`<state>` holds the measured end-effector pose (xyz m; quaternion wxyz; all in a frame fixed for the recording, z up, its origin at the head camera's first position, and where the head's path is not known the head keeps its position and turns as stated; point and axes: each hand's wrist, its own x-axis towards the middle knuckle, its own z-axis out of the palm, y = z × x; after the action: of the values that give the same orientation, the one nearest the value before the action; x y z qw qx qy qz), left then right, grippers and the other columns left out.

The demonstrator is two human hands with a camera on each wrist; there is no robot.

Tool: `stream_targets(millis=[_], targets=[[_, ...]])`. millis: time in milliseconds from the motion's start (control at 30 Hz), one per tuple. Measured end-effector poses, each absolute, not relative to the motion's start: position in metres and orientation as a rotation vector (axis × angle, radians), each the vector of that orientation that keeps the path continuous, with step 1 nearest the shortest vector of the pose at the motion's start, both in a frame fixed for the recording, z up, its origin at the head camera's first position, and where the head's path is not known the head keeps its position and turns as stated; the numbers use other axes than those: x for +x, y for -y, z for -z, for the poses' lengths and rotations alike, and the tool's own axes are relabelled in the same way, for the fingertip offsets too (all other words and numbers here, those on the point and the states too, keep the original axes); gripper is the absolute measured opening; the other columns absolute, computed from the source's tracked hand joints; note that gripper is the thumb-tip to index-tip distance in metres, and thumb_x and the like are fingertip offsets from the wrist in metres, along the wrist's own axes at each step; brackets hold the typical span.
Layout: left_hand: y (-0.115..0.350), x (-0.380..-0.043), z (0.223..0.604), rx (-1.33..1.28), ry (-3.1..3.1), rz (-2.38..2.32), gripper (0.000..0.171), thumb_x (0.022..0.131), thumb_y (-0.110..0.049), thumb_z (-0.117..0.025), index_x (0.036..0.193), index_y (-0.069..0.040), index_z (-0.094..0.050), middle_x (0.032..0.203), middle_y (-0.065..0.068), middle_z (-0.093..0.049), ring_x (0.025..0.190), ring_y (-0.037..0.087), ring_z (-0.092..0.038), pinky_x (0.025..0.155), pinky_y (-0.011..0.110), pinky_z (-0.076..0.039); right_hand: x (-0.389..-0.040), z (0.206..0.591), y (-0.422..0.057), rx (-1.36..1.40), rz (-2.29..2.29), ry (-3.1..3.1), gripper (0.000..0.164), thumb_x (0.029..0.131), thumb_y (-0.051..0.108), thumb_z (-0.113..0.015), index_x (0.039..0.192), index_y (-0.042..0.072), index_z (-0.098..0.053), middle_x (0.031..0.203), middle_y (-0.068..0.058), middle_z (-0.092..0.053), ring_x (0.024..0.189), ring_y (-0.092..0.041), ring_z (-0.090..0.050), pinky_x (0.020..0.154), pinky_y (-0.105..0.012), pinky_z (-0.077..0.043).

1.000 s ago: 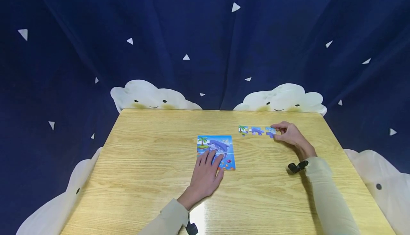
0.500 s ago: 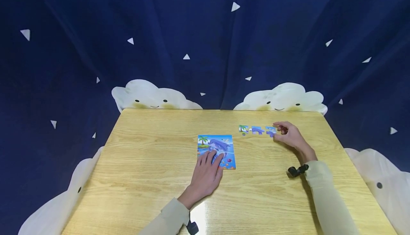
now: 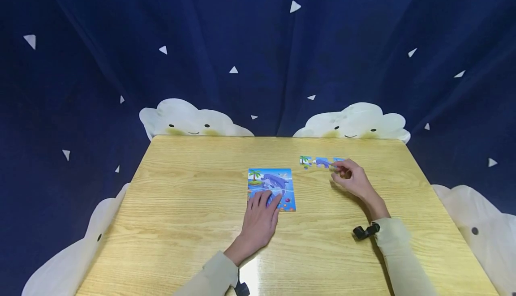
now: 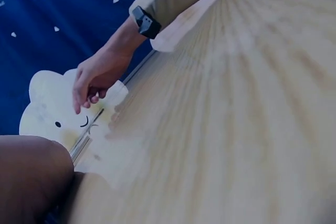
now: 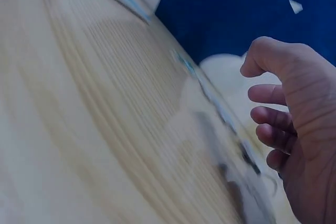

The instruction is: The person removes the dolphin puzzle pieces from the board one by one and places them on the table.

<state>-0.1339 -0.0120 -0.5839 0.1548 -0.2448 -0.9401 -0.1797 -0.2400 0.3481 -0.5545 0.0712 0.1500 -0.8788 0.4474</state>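
Observation:
Straight fingers of my left hand (image 3: 260, 220) rest on the lower part of a square dolphin picture (image 3: 278, 179) with a palm tree, covering some of it. My right hand (image 3: 354, 178) hovers at the right end of a row of three jigsaw pieces, its fingers loosely bent. In the right wrist view a gap shows between thumb and fingers (image 5: 268, 94), with nothing held. The row has a palm-tree piece (image 3: 305, 160), a dolphin piece (image 3: 322, 162) and a third piece (image 3: 338, 159), partly hidden behind the right hand. Slight gaps separate the pieces.
Everything lies on a light wood-grain table (image 3: 181, 188). A dark blue curtain (image 3: 258, 40) with white triangles stands behind it, and white smiling cloud shapes (image 3: 350, 121) line the edges. Each wrist wears a small black camera (image 3: 366, 231).
My right hand has left the right edge of the third piece and moved left and slightly nearer, now overlapping that piece in view. The left hand stays on the picture.

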Motion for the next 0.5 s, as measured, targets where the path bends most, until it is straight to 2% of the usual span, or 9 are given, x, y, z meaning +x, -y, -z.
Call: stream_targets(millis=[167, 333, 500], targets=[[0.011, -0.129, 0.584, -0.684, 2.702, 0.512, 0.045, 0.11, -0.026, -0.042, 0.152, -0.021, -0.055, 0.147, 0.011, -0.053, 0.137, 0.036, -0.046, 0.113, 0.053, -0.036, -0.233, 0.551, -0.319, 0.561, -1.36, 2.592, 0.029, 0.092, 0.003, -0.076, 0.121, 0.0, -0.073, 0.096, -0.012, -0.063, 0.077, -0.024, -0.055, 0.063, -0.02, -0.045], [0.011, -0.125, 0.583, -0.667, 2.712, 0.519, 0.043, 0.11, -0.026, -0.042, 0.151, -0.02, -0.056, 0.149, 0.012, -0.052, 0.14, 0.038, -0.044, 0.114, 0.055, -0.035, -0.229, 0.543, -0.275, 0.779, -1.313, 2.582, 0.028, 0.089, -0.006, -0.074, 0.117, -0.005, -0.072, 0.091, -0.006, -0.065, 0.075, -0.015, -0.057, 0.061, -0.02, -0.048], [0.01, -0.123, 0.58, -0.646, 2.736, 0.52, 0.041, 0.111, -0.024, -0.044, 0.15, -0.021, -0.056, 0.151, 0.011, -0.05, 0.14, 0.039, -0.042, 0.112, 0.056, -0.035, -0.23, 0.533, -0.228, 1.003, -1.244, 2.644, 0.029, 0.09, -0.003, -0.073, 0.119, -0.005, -0.072, 0.093, -0.004, -0.065, 0.08, -0.013, -0.059, 0.067, -0.025, -0.051]])
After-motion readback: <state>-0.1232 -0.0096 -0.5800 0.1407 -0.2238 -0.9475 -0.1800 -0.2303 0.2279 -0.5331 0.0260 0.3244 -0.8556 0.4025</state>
